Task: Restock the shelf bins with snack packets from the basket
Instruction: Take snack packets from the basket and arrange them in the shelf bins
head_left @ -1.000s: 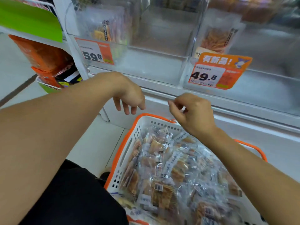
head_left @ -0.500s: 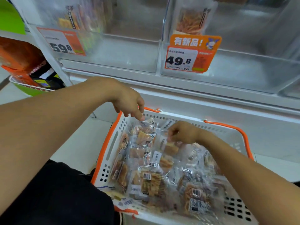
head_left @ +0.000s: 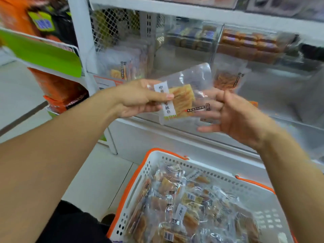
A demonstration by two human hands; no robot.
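Pinching one clear crinkly snack packet (head_left: 182,95) in my left hand (head_left: 138,99), right hand (head_left: 233,118) spread behind; white perforated basket (head_left: 228,179) holds more.

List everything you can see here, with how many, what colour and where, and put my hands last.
held packet: one, clear with white label, raised before the shelf bins
basket: one, white with orange rim, low in front
basket packets: many, clear, heaped in the basket
shelf bins: at least two, clear, on the white shelf, holding a few packets
price tag: one, orange, on the left bin's front, partly hidden
green sign: one, on the rack at left
orange bags: several, under the green sign
left hand: grip on the held packet
right hand: fingers spread at the packet's right end
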